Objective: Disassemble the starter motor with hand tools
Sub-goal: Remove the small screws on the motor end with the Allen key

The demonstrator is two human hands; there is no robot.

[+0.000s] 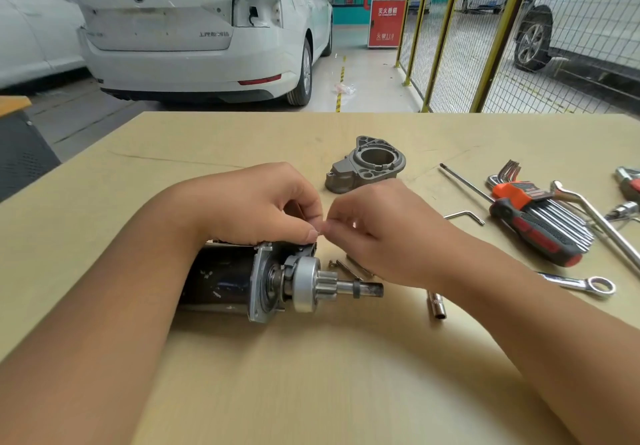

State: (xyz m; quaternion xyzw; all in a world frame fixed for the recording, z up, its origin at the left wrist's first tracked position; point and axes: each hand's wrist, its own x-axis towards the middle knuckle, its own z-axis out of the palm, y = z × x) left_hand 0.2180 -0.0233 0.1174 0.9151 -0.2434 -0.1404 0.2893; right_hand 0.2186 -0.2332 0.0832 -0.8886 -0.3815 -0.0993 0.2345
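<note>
The starter motor (242, 282) lies on its side on the tan table (311, 375), black body to the left, pinion gear and shaft (346, 287) pointing right. My left hand (256, 202) curls over the top of the motor. My right hand (384, 233) meets it fingertip to fingertip just above the pinion end, and the fingers pinch something small that I cannot make out. The removed grey nose housing (367, 165) sits behind the hands. Two long bolts (349, 269) lie beside the shaft.
To the right lie a red-and-black screwdriver (533, 228), a hex key set in an orange holder (519, 191), a loose hex key (464, 216), a ring spanner (585, 283), a small socket (437, 306) and a bent wrench (595, 216). White cars and a yellow mesh fence stand beyond the table.
</note>
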